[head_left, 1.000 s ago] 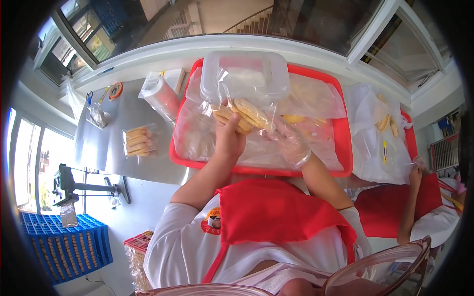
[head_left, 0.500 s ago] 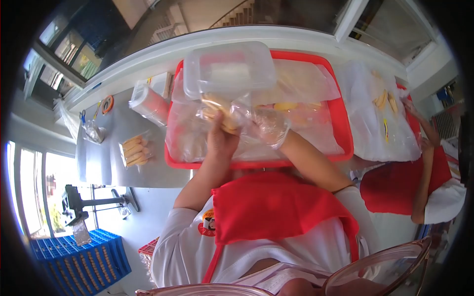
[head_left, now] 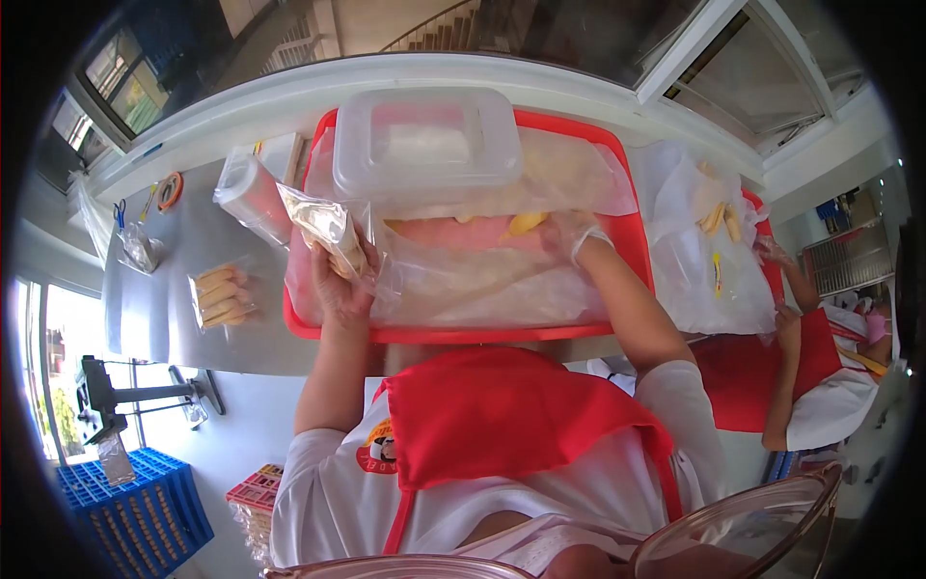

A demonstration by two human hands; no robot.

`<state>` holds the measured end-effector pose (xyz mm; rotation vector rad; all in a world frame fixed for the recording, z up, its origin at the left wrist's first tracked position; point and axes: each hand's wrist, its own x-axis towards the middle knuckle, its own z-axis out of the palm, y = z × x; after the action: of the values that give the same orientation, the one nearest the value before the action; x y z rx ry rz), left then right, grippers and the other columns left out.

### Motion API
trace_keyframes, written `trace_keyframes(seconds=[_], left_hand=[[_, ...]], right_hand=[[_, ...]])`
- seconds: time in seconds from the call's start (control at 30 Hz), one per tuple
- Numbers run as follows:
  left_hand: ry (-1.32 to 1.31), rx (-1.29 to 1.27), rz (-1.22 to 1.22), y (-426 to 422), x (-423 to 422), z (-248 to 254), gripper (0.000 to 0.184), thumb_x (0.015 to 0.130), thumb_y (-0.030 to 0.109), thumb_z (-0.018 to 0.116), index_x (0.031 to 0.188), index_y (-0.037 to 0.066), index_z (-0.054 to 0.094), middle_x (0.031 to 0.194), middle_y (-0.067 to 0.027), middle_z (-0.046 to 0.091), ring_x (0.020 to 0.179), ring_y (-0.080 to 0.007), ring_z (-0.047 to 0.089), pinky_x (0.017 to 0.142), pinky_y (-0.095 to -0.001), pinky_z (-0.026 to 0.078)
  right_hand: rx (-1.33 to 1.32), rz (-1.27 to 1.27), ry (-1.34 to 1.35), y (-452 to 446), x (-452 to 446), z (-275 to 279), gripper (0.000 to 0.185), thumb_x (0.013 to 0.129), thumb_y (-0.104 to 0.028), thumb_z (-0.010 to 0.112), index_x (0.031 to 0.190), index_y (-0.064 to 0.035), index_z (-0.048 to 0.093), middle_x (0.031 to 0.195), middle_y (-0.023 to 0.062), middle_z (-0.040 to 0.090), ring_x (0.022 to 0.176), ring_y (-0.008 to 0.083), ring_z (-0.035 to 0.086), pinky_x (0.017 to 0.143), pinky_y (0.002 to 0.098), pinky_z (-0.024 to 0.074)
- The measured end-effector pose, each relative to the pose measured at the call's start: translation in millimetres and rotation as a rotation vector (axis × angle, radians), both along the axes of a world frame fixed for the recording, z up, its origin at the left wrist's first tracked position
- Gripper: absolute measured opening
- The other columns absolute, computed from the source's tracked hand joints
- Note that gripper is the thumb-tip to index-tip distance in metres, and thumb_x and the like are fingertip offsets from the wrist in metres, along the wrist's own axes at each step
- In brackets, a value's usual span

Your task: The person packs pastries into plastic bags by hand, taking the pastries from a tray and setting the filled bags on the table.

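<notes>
My left hand (head_left: pixel 340 288) grips a clear plastic bag (head_left: pixel 326 224) with pale, finger-shaped pastry sticks in it, tilted over the left side of a red tray (head_left: pixel 632 232). In a clear plastic glove, my right hand (head_left: pixel 569 234) reaches into the tray at the right, beside a yellowish pastry stick (head_left: pixel 527 223). Its fingertips are blurred and partly hidden, so their grip is unclear. Translucent sheets (head_left: pixel 482 280) line the tray around a strip of pink surface. A translucent lidded box (head_left: pixel 424 140) stands across the tray's back edge.
Left of the tray are a roll of plastic bags (head_left: pixel 253 198), a filled pack of pastry sticks (head_left: pixel 222 296), scissors (head_left: pixel 120 213) and a tape roll (head_left: pixel 169 191). At right, a co-worker's hands (head_left: pixel 786 323) are beside another sheet-covered tray (head_left: pixel 675 280). Blue crates (head_left: pixel 183 473) stand lower left.
My hands have parted: the left moved left with the bag, while the right left the bag and went right, down into the tray. The camera view shifted slightly.
</notes>
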<state>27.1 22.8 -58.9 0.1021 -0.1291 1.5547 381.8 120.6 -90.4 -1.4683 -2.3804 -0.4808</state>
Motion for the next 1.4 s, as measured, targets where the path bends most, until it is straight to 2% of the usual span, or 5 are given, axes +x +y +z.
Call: trace_keyframes(seconds=[0.7, 1.0, 1.07, 1.23, 1.4], left_hand=[[0.099, -0.004, 0.026, -3, 6, 3, 0.041, 0.081, 0.026, 0.055, 0.116, 0.008, 0.046, 0.109, -0.0072, 0.057, 0.099, -0.0204, 0.055, 0.088, -0.0405, 0.043], [0.082, -0.016, 0.002, -3, 7, 5, 0.040, 0.080, 0.025, 0.055, 0.115, 0.009, 0.047, 0.108, -0.0070, 0.057, 0.101, -0.0205, 0.055, 0.088, -0.0407, 0.043], [0.090, -0.049, -0.001, -3, 5, 1, 0.041, 0.078, 0.025, 0.057, 0.115, 0.010, 0.047, 0.109, -0.0060, 0.056, 0.101, -0.0215, 0.054, 0.087, -0.0403, 0.044], [0.139, -0.164, 0.040, -1, 5, 0, 0.044, 0.075, 0.026, 0.061, 0.114, 0.014, 0.048, 0.111, -0.0043, 0.055, 0.102, -0.0235, 0.053, 0.083, -0.0394, 0.047], [0.135, 0.022, -0.020, -2, 5, 3, 0.037, 0.081, 0.022, 0.053, 0.115, 0.009, 0.047, 0.111, -0.0074, 0.056, 0.101, -0.0215, 0.055, 0.086, -0.0421, 0.045]], right_hand=[[-0.474, 0.012, 0.380, 16, -50, 9, 0.034, 0.081, -0.020, 0.048, 0.113, -0.0114, 0.049, 0.100, 0.0054, 0.056, 0.085, 0.0189, 0.054, 0.076, 0.0311, 0.0446], [-1.613, -0.446, 0.729, -19, -27, 24, 0.042, 0.077, -0.012, 0.048, 0.119, -0.0139, 0.046, 0.102, 0.0035, 0.051, 0.085, 0.0161, 0.050, 0.078, 0.0305, 0.0440], [-1.257, 0.189, 0.014, -19, -10, 35, 0.043, 0.074, -0.010, 0.050, 0.117, -0.0146, 0.046, 0.103, 0.0046, 0.051, 0.090, 0.0192, 0.050, 0.081, 0.0320, 0.0421], [-1.276, -0.014, 0.398, -45, -41, 39, 0.044, 0.070, -0.013, 0.057, 0.114, -0.0138, 0.049, 0.096, 0.0113, 0.053, 0.087, 0.0273, 0.052, 0.076, 0.0332, 0.0413], [-0.826, 0.335, 0.108, -54, -46, -1, 0.048, 0.073, -0.017, 0.054, 0.120, -0.0179, 0.046, 0.107, 0.0126, 0.053, 0.098, 0.0282, 0.051, 0.085, 0.0325, 0.0386]])
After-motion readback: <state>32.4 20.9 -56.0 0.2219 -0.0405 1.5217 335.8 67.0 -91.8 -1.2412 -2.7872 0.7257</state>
